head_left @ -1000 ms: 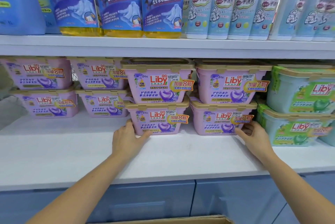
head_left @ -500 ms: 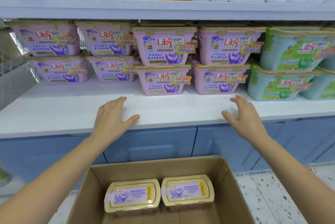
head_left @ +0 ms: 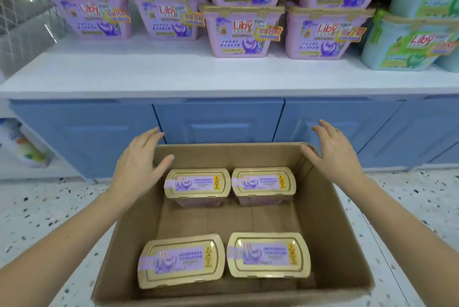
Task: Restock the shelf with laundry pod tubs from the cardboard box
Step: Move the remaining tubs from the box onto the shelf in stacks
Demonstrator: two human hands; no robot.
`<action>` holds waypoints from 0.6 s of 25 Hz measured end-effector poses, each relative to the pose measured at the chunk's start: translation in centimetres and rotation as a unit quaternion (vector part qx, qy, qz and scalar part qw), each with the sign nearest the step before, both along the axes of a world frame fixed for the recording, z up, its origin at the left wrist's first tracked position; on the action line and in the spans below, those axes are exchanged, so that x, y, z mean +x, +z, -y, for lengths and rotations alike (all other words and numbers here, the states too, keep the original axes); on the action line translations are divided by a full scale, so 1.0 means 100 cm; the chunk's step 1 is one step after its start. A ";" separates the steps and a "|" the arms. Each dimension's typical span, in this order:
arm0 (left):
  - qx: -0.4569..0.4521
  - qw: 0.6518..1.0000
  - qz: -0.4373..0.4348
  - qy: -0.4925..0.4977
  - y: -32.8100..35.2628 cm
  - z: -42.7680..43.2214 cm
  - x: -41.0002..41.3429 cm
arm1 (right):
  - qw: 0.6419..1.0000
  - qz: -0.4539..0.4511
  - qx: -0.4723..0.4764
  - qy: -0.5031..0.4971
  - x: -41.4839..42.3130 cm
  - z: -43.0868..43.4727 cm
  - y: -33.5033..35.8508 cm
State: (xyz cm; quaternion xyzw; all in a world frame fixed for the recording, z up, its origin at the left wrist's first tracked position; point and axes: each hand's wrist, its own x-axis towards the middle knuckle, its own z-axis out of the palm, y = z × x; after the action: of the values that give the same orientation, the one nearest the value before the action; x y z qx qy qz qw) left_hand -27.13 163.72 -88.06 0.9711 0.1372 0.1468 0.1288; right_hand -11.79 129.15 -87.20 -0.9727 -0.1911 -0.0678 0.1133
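Both hands dropped from shelf (head_left: pixel 223 75); left (head_left: pixel 139 162), right (head_left: pixel 335 155) spread, empty, above box (head_left: pixel 323 219).

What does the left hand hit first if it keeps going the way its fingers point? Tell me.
Probably the far wall of the cardboard box, or the blue cabinet door beyond it. The left hand hovers open above the far-left tub; depth is unclear.

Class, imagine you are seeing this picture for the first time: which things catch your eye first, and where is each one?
First, the open cardboard box on the floor at the bottom centre, with four gold-lidded tubs inside, two at the far end and two at the near end. Next, the left hand and right hand, both open and empty, above the box's far corners. Behind them, purple tubs are stacked on the white shelf.
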 end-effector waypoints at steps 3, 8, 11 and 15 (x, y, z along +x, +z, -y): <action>-0.020 1.000 -0.021 -0.009 -0.033 0.010 -0.010 | 0.999 -0.051 -0.008 0.001 -0.014 -0.003 -0.031; -0.027 0.994 -0.101 -0.012 -0.081 0.013 -0.009 | 0.994 -0.111 -0.013 -0.006 -0.025 -0.004 -0.079; -0.031 0.989 -0.146 -0.005 -0.107 0.011 -0.005 | 0.987 -0.161 -0.017 -0.022 -0.022 -0.002 -0.105; -0.039 0.977 -0.206 0.022 -0.136 0.000 0.006 | 0.975 -0.215 0.003 -0.050 -0.012 -0.003 -0.133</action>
State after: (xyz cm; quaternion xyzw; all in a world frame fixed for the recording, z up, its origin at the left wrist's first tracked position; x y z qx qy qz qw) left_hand -26.58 163.73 -101.63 0.9714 0.1881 -0.0594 0.1321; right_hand -13.00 129.50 -100.52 -0.9725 -0.1131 0.1366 0.1512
